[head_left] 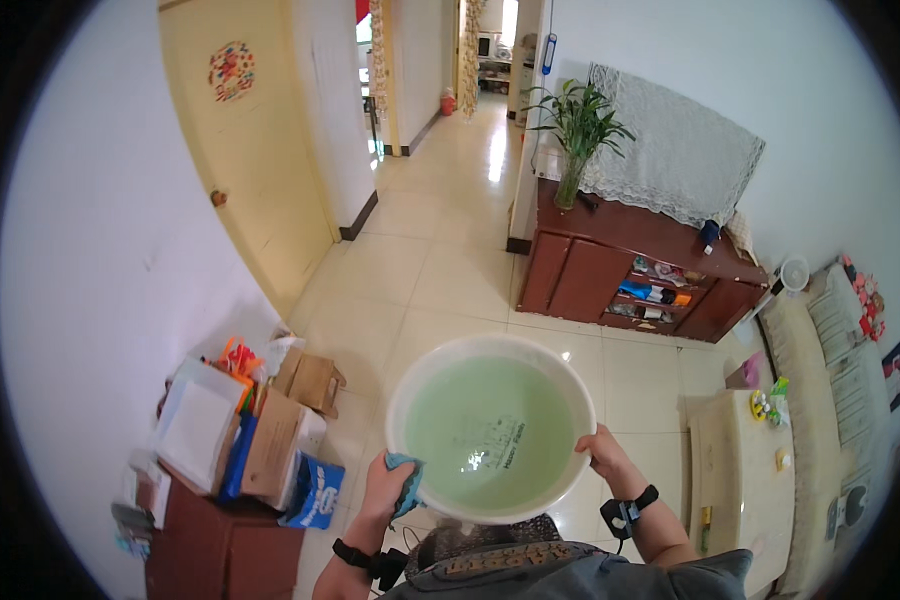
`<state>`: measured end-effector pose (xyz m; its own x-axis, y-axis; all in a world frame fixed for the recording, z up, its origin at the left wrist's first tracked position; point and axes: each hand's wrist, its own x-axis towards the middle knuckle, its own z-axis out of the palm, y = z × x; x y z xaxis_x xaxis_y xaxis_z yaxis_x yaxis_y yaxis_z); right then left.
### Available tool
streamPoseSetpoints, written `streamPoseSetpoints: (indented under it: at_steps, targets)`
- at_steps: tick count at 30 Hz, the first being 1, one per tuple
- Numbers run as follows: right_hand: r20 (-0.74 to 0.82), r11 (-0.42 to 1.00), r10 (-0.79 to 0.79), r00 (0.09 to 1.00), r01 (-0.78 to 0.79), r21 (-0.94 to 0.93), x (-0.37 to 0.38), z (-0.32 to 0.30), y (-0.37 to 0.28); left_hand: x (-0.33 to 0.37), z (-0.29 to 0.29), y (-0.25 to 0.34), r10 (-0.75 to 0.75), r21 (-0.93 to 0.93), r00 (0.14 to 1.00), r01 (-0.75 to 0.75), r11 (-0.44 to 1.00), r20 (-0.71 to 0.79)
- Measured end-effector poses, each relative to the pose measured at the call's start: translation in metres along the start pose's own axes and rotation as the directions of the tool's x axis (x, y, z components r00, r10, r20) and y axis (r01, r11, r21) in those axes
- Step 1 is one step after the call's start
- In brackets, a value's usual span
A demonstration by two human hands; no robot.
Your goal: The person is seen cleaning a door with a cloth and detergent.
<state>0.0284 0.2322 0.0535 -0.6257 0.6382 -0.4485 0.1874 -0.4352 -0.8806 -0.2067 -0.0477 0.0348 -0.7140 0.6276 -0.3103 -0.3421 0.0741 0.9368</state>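
A large round white basin (398, 400) is held up in front of my body, with pale green-looking water (490, 410) inside and dark print on its bottom. My left hand (380, 488) grips the near left rim and also pinches a blue-green cloth (406, 485) against it. On the right side, my right hand (607, 457) is closed round the rim, thumb toward the inside. Both wrists wear black straps with small devices.
Ahead runs a tiled floor (450, 270) into a hallway. A dark red cabinet (590, 270) with a plant in a vase (567, 185) stands at the far right. Boxes (275, 440) sit on a brown cabinet (230, 550) at left; a cream table (750, 470) and sofa (820, 370) are at right.
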Motion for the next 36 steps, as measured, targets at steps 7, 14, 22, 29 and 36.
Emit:
streamPoseSetpoints:
  at_steps: [7,14,22,29,36]
  targets:
    - [0.060,1.000,0.008,0.998,-0.008,-0.001,0.186,0.066,-0.053,0.185,-0.030,0.060,-0.040,0.105,0.995,0.049,0.993,-0.094]
    - [0.100,0.993,0.020,0.995,-0.009,-0.114,0.386,0.132,-0.139,0.364,-0.050,0.124,-0.073,-0.060,0.971,0.061,0.996,-0.228]
    - [0.110,1.000,0.005,0.994,-0.006,0.013,0.607,0.218,-0.235,0.628,-0.093,0.185,-0.013,-0.002,0.988,0.012,1.000,-0.155]
    - [0.010,0.996,-0.029,1.000,0.028,0.088,0.793,0.271,-0.301,0.847,-0.105,0.295,-0.074,-0.013,0.997,0.074,0.997,0.013]
    - [-0.062,0.996,-0.059,0.996,0.063,0.067,0.983,0.317,-0.399,1.074,-0.099,0.369,-0.036,-0.032,0.996,0.039,0.999,0.080]
